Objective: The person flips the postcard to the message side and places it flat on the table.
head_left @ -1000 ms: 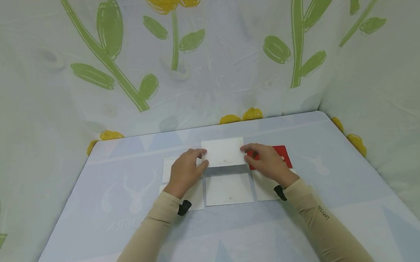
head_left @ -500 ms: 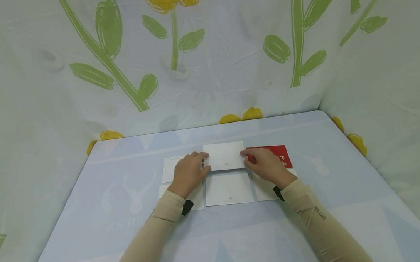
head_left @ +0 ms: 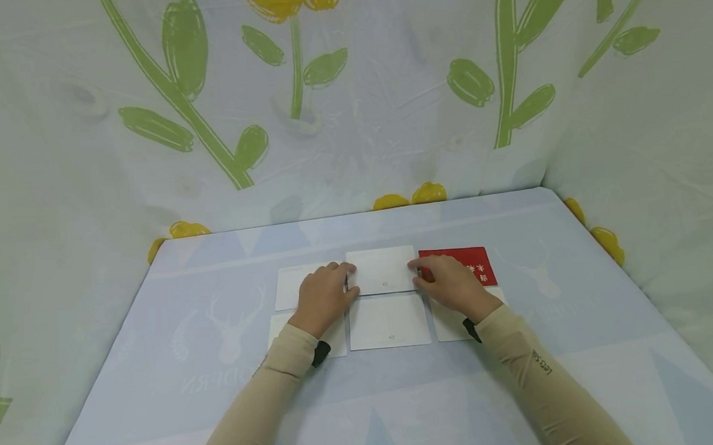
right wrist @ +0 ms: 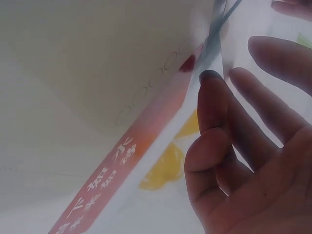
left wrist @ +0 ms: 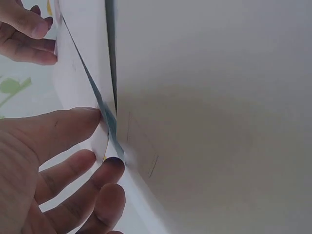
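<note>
A white card, like a postcard with a tiny mark near its lower edge, lies almost flat in the middle of the far row in the head view. My left hand pinches its left edge with thumb and fingertips. At the opposite edge, my right hand holds it the same way, partly covering a red card with white characters. Just nearer lies another white card, a narrow gap away. The left wrist view shows the left thumb against the card's edge.
More white cards flank these: one at far left, one at near left and one at near right, each partly hidden by a hand. All lie on a pale blue patterned table. Flower-printed fabric stands behind.
The white card between my hands has come down and slightly nearer, from raised and tilted to nearly level with the table. Both hands moved with it; the other cards stayed put.
</note>
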`<state>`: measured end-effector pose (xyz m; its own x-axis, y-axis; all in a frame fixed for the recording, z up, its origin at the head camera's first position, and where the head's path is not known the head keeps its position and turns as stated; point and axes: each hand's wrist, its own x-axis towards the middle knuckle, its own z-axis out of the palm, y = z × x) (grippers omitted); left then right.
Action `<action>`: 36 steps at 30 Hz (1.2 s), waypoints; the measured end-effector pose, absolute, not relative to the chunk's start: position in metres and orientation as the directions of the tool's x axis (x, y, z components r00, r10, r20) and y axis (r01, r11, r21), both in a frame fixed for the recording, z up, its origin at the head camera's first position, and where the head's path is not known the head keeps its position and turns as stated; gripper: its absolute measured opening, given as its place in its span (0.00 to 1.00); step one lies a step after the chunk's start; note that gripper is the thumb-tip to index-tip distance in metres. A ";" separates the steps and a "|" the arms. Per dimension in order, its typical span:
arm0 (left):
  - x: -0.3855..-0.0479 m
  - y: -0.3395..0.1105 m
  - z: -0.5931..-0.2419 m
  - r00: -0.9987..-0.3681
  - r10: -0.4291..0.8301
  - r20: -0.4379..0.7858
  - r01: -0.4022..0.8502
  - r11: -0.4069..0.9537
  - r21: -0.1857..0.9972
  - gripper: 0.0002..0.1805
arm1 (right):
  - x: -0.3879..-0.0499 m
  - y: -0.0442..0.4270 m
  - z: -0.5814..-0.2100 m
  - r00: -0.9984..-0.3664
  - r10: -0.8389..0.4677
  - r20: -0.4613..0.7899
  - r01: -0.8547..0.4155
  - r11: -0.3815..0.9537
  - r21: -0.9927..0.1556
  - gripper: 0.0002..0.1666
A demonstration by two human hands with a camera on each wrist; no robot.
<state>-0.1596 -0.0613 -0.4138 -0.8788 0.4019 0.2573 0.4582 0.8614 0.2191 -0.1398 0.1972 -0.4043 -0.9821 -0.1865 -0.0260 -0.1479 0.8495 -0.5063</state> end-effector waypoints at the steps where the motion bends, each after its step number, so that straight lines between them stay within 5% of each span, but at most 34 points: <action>1: -0.159 -0.061 -0.414 -0.879 0.401 0.259 0.457 0.863 0.214 0.21 | -0.140 0.197 -0.405 -0.982 -0.187 -0.030 -0.146 0.849 -0.508 0.27; 23: -0.154 -0.064 -0.413 -0.850 0.407 0.335 0.480 0.860 0.174 0.17 | -0.140 0.201 -0.405 -0.981 -0.193 0.013 -0.172 0.837 -0.519 0.23; 36: -0.158 -0.062 -0.414 -0.842 0.389 0.374 0.483 0.851 0.204 0.19 | -0.136 0.209 -0.397 -0.976 -0.146 0.164 -0.215 0.780 -0.587 0.24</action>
<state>-0.1577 -0.0616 -0.4138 -0.8420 0.3886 0.3742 0.4835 0.8512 0.2041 -0.1360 0.2091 -0.3974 -0.9757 -0.1457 0.1638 -0.2151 0.7804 -0.5871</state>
